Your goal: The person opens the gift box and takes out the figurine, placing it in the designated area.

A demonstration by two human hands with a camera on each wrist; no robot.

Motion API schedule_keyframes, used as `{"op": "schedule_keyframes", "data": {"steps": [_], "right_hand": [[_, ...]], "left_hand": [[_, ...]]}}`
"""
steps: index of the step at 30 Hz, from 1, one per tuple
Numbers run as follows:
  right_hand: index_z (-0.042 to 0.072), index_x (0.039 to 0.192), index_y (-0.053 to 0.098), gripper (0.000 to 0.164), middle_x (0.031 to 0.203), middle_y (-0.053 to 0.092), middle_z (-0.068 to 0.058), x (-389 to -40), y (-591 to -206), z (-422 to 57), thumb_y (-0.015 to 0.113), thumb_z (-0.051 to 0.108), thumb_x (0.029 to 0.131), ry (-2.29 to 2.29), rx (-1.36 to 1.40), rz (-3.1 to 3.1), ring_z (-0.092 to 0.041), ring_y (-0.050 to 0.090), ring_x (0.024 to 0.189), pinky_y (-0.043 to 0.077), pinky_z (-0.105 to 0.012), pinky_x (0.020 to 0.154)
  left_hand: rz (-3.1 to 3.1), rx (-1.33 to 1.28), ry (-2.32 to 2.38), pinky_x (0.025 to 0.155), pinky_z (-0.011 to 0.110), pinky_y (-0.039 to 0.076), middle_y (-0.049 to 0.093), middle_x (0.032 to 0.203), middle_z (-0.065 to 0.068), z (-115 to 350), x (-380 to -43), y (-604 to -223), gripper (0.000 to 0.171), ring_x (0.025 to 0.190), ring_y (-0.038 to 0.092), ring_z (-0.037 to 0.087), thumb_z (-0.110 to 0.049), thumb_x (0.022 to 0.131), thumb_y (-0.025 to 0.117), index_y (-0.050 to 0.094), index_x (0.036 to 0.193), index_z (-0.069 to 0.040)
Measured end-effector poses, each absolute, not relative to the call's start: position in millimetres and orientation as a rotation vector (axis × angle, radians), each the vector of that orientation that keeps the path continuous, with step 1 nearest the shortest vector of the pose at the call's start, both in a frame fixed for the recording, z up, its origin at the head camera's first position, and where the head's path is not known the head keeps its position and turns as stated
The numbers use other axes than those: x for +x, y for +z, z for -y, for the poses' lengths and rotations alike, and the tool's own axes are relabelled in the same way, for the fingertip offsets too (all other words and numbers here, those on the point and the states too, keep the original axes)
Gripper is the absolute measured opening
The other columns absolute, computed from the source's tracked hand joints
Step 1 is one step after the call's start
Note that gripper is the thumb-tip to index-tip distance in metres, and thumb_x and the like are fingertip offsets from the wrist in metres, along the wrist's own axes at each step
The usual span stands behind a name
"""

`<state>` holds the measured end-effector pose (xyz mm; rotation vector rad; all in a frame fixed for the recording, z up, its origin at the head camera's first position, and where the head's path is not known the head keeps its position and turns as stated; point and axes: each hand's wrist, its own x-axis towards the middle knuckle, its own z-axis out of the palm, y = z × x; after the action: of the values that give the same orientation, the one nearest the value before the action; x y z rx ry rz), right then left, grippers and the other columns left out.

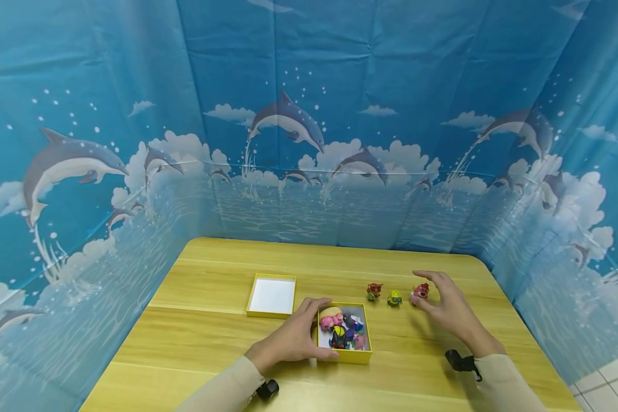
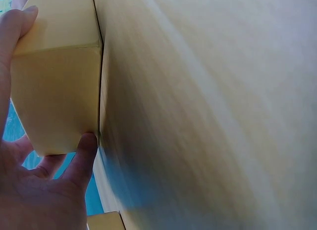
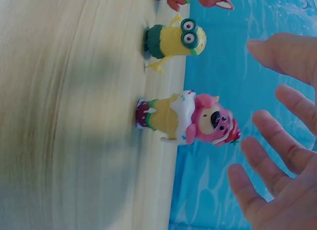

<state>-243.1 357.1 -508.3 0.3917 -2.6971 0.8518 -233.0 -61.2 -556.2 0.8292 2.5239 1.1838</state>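
Observation:
In the head view my left hand holds a yellow box by its left side, thumb at the front and fingers at the far edge. The left wrist view shows fingertips against the box wall. Several toy figures lie jumbled inside. My right hand is beside a pink bear figurine at the right end of a row. Seen from the right wrist, this bear figurine stands upright, and the spread fingers are apart from it.
A yellow minion figurine and a reddish-brown fox-like figurine stand left of the bear. A yellow box lid with a white inside lies at the left on the wooden table. A blue dolphin-print curtain surrounds the table.

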Motion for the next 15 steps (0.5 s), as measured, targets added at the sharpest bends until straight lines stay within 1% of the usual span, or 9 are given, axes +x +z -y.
{"op": "schedule_keyframes", "data": {"steps": [4,9,15], "right_hand": [[0.003,0.161,0.063,0.067,0.157,0.063,-0.032,-243,-506,-352,0.092,0.011,0.102,0.816,0.438,2.665,-0.058,0.057,0.146,0.047,-0.083,0.114],[0.004,0.159,0.066,0.066,0.153,0.066,-0.029,-240,-499,-343,0.094,0.008,0.099,0.770,0.519,2.607,-0.054,0.060,0.142,0.051,-0.080,0.110],[0.007,0.157,0.068,0.067,0.150,0.070,-0.023,-236,-490,-329,0.097,0.006,0.096,0.682,0.609,2.552,-0.045,0.066,0.135,0.058,-0.071,0.103]], "left_hand": [[-2.520,0.832,1.188,0.132,0.050,0.053,0.048,0.169,0.002,61,-233,-556,0.122,0.151,0.060,0.024,-0.068,0.088,0.098,0.033,0.183,-0.028],[-2.536,0.837,1.178,0.130,0.051,0.053,0.049,0.170,0.001,60,-233,-556,0.123,0.148,0.060,0.021,-0.069,0.087,0.098,0.034,0.183,-0.028],[-2.546,0.827,1.174,0.130,0.053,0.053,0.049,0.170,0.001,60,-233,-555,0.123,0.147,0.060,0.021,-0.069,0.086,0.099,0.034,0.183,-0.028]]}}
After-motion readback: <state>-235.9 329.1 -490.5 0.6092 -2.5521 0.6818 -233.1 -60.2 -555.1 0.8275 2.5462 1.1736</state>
